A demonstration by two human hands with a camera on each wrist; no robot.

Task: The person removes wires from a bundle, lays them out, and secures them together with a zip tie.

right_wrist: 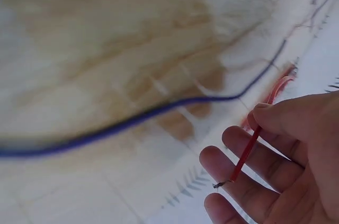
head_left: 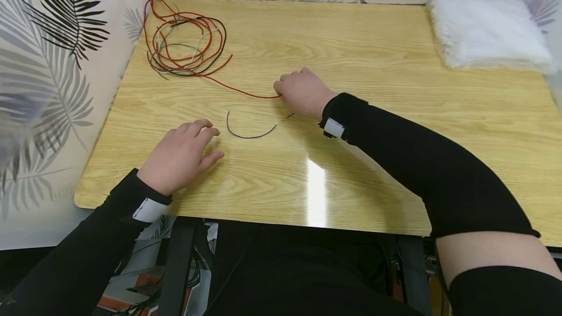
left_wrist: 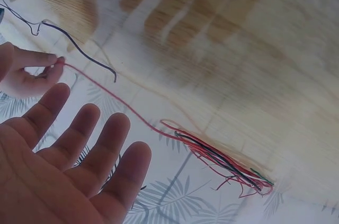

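While the left hand (head_left: 182,152) lies flat and loose, the right hand (head_left: 300,90) pinches the unlabelled red wire (head_left: 239,90).

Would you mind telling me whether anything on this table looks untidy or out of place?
The bundle of wires at the far left corner lies in a loose tangle, one red wire trailing out to the right hand, which pinches its end. A short dark wire lies apart.

A folded white fluffy cloth (head_left: 487,30) lies on the far right corner of the wooden table (head_left: 377,126).
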